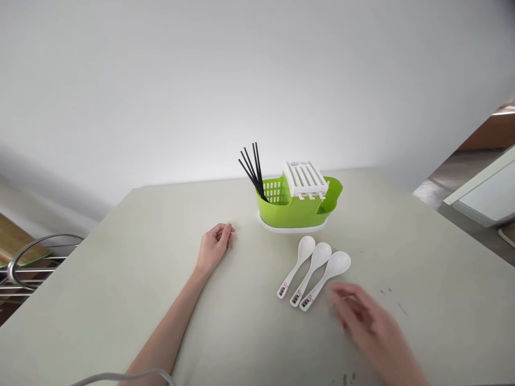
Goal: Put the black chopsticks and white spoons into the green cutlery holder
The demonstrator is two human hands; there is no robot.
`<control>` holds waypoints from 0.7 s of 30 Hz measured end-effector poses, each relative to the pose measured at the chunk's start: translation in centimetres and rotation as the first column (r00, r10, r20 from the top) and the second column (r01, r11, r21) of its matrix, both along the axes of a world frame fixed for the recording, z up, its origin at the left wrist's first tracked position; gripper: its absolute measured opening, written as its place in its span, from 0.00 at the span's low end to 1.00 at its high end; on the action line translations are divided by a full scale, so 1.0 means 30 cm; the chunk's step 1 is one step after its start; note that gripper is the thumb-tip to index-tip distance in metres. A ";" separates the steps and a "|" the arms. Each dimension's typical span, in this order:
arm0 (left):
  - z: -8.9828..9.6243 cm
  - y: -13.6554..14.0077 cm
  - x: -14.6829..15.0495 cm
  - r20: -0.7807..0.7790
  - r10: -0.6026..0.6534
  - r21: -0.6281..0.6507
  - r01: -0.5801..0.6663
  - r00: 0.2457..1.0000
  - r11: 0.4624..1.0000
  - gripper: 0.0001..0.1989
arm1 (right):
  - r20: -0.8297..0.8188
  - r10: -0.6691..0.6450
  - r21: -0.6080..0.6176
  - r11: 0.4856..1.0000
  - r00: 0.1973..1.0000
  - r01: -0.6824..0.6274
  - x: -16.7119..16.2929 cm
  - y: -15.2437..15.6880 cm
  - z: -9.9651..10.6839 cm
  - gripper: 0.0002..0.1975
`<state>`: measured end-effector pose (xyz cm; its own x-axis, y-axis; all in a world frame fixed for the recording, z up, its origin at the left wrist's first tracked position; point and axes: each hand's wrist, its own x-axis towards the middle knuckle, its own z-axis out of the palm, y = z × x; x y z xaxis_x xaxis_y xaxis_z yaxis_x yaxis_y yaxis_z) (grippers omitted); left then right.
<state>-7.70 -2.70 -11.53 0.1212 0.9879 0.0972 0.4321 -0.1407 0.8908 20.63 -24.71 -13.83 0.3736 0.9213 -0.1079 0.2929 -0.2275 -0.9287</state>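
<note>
Three white spoons (315,271) lie side by side on the table, bowls pointing away from me and printed labels on their handle ends. My right hand (368,321), smeared by motion, hovers just right of the spoons' handles. Its fingers are bent but apart, and nothing shows between them. On the table to the left rests my left hand (216,244), its fingers curled in a loose fist with no object visible. Behind the spoons stands a green plastic cutlery holder (277,216) with a white slotted top (306,179). Several black chopsticks (256,174) lean in its left compartment.
The pale table (241,332) meets a white wall (201,96) at the back. Beyond its left edge is a metal wire rack (36,273) with a wooden board (20,241). A grey cable (120,376) crosses my left forearm at the bottom.
</note>
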 end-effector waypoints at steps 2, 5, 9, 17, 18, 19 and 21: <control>-0.002 -0.001 0.001 -0.020 0.004 0.004 -0.004 1.000 1.000 0.24 | 0.141 -0.110 -0.020 0.993 0.984 0.114 0.107 0.026 -0.002 0.24; -0.006 -0.001 0.001 -0.038 0.006 0.008 -0.006 0.999 1.000 0.24 | 0.284 -0.145 -0.010 0.988 0.948 0.154 0.224 0.084 -0.016 0.26; -0.010 -0.001 0.002 -0.035 -0.004 0.013 0.005 0.999 1.000 0.24 | 0.310 -0.049 -0.060 0.996 0.950 0.071 0.272 0.162 -0.039 0.29; -0.016 -0.002 0.005 -0.043 -0.019 0.013 0.020 0.999 1.000 0.23 | 0.358 0.060 -0.113 0.993 0.932 -0.021 0.261 0.211 -0.022 0.26; -0.018 -0.002 0.004 -0.043 -0.020 0.015 0.020 0.999 1.000 0.23 | 0.361 0.070 -0.117 0.993 0.930 -0.029 0.263 0.207 -0.018 0.26; -0.021 -0.001 0.003 -0.042 -0.019 0.015 0.020 0.999 1.000 0.23 | 0.360 0.083 -0.125 0.991 0.929 -0.040 0.266 0.203 -0.015 0.26; -0.027 -0.001 0.001 -0.043 -0.020 0.013 0.020 0.999 1.000 0.23 | 0.336 0.122 -0.150 0.986 0.934 -0.074 0.276 0.191 -0.009 0.27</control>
